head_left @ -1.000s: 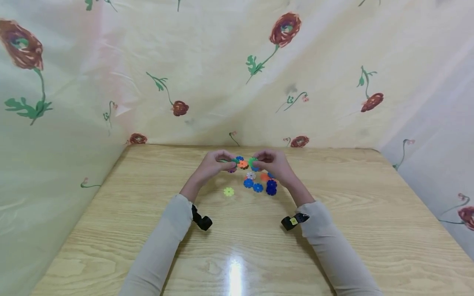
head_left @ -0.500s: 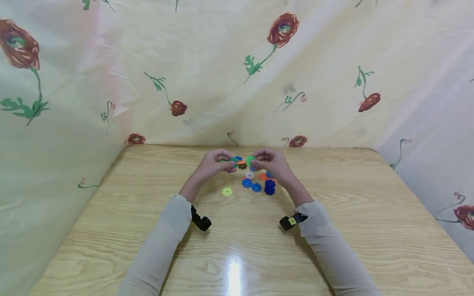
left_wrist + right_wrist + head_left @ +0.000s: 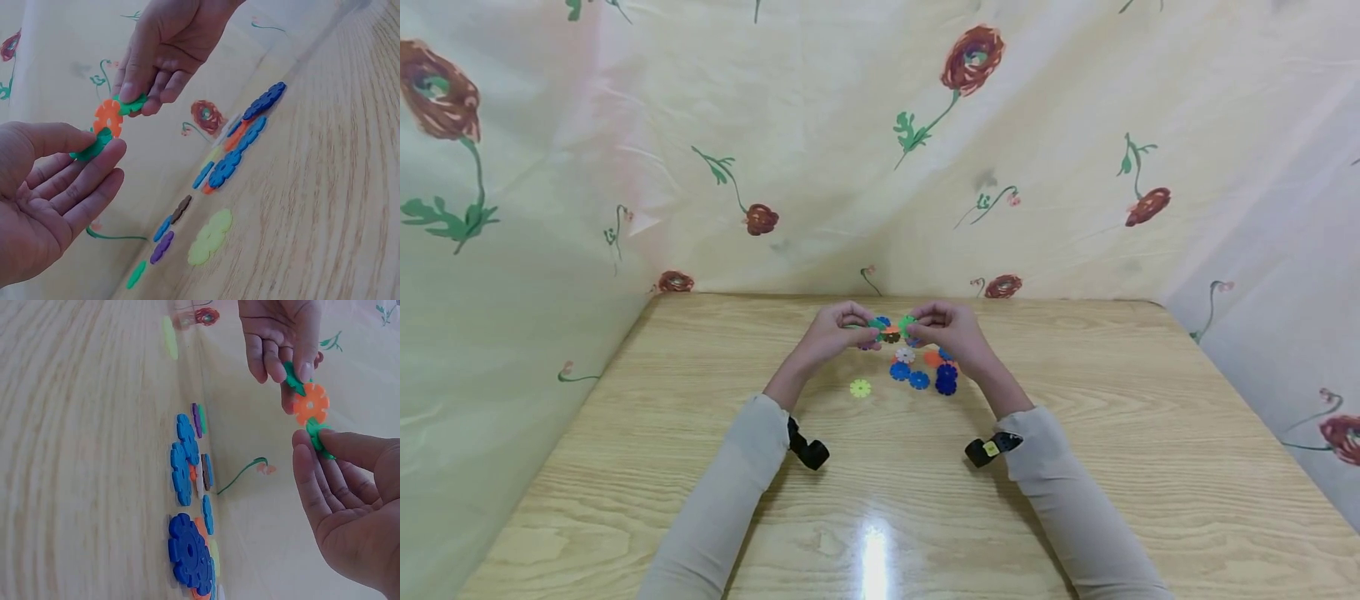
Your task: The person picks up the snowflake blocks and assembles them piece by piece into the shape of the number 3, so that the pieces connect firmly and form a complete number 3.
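Held up over the far part of the table, three flower-shaped interlocking discs form a short chain. My left hand pinches the darker green disc at one end between thumb and fingers. At the other end, my right hand pinches a brighter green disc. An orange disc sits between the two green ones, slotted into both edges. Its flat face shows in both wrist views, while the head view catches it nearly edge-on. The fingertips cover parts of both green discs.
Loose discs lie on the wooden table below the hands: dark blue, lighter blue, white, orange, brown, purple and others. A yellow disc lies nearer the person. Flowered cloth hangs behind.
The orange disc has tilted from showing its face to nearly edge-on in the head view, uncovering more of the brown disc below. Both hands keep their pinch and barely move.
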The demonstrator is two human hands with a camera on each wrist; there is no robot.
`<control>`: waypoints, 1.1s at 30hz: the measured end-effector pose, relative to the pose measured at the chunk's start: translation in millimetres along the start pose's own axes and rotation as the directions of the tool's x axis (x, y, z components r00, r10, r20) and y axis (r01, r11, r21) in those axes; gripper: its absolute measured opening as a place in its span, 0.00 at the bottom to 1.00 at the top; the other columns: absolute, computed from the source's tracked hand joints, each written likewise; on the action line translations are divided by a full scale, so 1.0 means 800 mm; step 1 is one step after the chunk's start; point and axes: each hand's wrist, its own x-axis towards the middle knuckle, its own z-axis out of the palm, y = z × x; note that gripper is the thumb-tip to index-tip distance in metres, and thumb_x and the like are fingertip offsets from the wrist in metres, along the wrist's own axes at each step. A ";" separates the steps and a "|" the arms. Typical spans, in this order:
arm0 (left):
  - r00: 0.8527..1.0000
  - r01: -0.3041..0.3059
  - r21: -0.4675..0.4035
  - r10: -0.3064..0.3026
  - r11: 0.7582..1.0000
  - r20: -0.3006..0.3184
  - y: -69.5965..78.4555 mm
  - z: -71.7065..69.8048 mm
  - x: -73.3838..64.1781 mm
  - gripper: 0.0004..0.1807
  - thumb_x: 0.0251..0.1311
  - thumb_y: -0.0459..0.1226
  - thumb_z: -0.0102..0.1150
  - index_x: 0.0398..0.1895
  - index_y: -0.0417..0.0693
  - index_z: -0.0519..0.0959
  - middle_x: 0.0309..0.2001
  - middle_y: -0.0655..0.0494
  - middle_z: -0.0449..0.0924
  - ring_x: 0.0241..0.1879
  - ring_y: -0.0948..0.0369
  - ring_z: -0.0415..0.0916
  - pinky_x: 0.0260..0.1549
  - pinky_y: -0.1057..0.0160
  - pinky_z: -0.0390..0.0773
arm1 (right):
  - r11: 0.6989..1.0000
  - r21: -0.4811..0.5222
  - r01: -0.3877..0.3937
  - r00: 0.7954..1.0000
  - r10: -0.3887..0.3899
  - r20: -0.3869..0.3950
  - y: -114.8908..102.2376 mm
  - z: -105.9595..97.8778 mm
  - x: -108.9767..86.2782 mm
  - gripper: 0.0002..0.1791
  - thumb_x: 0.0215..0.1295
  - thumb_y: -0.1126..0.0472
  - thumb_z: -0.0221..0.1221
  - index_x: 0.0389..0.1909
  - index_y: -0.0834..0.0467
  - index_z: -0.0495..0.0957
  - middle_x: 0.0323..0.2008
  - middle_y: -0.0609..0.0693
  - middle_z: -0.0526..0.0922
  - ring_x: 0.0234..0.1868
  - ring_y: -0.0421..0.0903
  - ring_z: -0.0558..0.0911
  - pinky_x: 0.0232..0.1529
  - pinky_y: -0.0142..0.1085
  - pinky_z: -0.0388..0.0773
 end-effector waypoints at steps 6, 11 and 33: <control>0.999 -0.024 0.025 0.023 0.999 0.034 0.000 0.002 0.000 0.12 0.67 0.31 0.64 0.51 0.32 0.81 0.42 0.48 0.85 0.39 0.53 0.88 0.57 0.37 0.79 | 1.000 0.001 0.027 1.000 -0.027 0.000 0.000 0.001 -0.001 0.14 0.67 0.68 0.66 0.50 0.70 0.80 0.32 0.46 0.89 0.33 0.43 0.89 0.51 0.61 0.82; 0.998 -0.021 0.070 0.017 0.997 0.053 0.002 0.005 -0.001 0.13 0.67 0.32 0.64 0.52 0.35 0.84 0.50 0.43 0.86 0.49 0.42 0.85 0.57 0.42 0.81 | 0.998 -0.008 0.057 0.998 -0.057 0.012 0.001 0.000 0.000 0.13 0.67 0.67 0.66 0.49 0.69 0.82 0.35 0.49 0.90 0.34 0.46 0.89 0.51 0.60 0.83; 0.997 0.003 0.001 -0.003 1.000 0.079 0.003 0.012 -0.002 0.16 0.71 0.30 0.58 0.59 0.33 0.79 0.54 0.33 0.83 0.44 0.56 0.87 0.63 0.40 0.75 | 0.995 -0.004 0.099 0.991 -0.099 -0.087 -0.003 0.016 -0.003 0.11 0.65 0.67 0.68 0.45 0.70 0.84 0.32 0.51 0.89 0.33 0.49 0.89 0.41 0.43 0.89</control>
